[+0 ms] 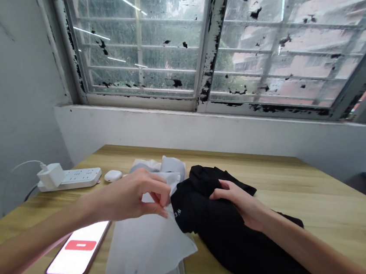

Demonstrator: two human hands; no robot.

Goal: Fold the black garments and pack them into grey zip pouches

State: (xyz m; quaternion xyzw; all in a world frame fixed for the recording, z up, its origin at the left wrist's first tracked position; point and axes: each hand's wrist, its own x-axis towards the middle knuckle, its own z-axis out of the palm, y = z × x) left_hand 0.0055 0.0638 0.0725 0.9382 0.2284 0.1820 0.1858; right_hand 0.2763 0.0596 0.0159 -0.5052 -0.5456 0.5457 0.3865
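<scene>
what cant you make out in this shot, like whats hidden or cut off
Head view:
The lettering on the black garment is partly lost in the folds and too small to read.
The left hand hides how much of the white sheet it pinches.
The right hand hides the folds beneath it.
The bottom edge cuts off the sheet and the phone.

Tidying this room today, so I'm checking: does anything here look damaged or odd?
The window frame looks damaged: its white paint is chipped away in ragged black patches along the central upright and lower rail. Similar black flecks dot the glass, which looks grimy.
</scene>
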